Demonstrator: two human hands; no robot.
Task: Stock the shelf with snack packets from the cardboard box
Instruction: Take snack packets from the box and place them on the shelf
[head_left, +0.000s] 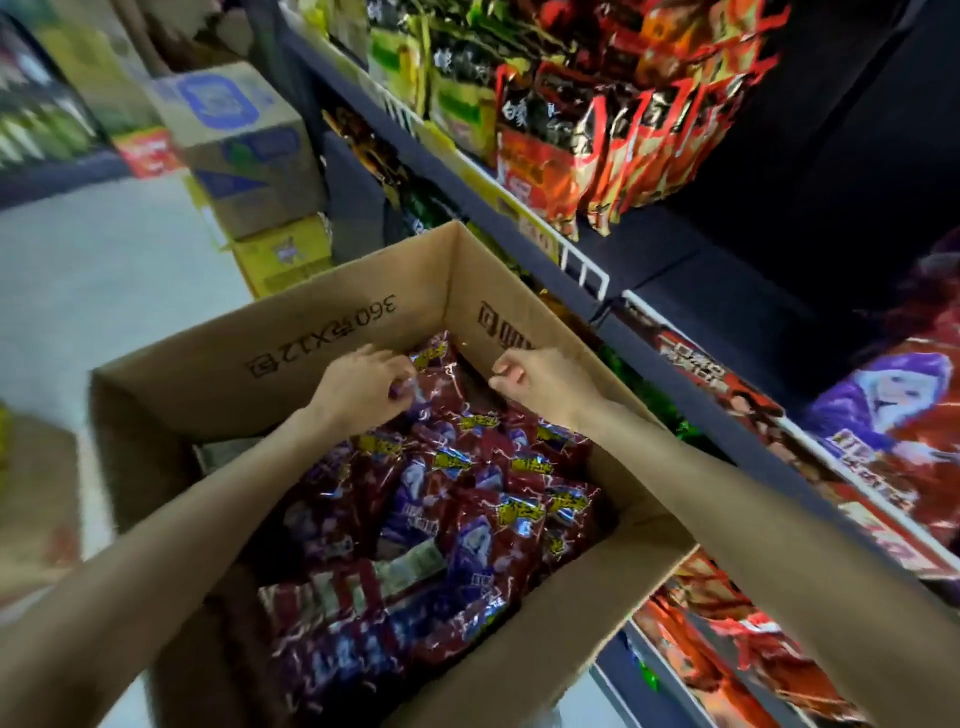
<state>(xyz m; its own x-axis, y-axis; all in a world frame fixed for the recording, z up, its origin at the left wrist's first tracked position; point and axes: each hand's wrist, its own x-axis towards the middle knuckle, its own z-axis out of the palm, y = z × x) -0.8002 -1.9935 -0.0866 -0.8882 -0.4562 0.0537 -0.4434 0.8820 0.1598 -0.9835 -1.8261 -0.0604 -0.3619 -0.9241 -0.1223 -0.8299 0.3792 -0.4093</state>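
Observation:
An open cardboard box (337, 322) stands in front of me, filled with several shiny red and purple snack packets (467, 499). My left hand (358, 384) reaches into the far end of the box and pinches the top of one packet (431, 364). My right hand (540, 379) hovers just above the packets beside the box's right wall, its fingers curled with nothing in them. The dark shelf (649, 332) runs along the right, and a matching red and purple packet (893, 410) sits on it.
Upper shelf rows carry red, black and green snack bags (597, 130). Lower rows hold more orange and red packets (727, 639). Stacked cartons (244, 150) stand on the pale floor (93, 270) beyond the box. Another brown carton (36, 499) sits at the left edge.

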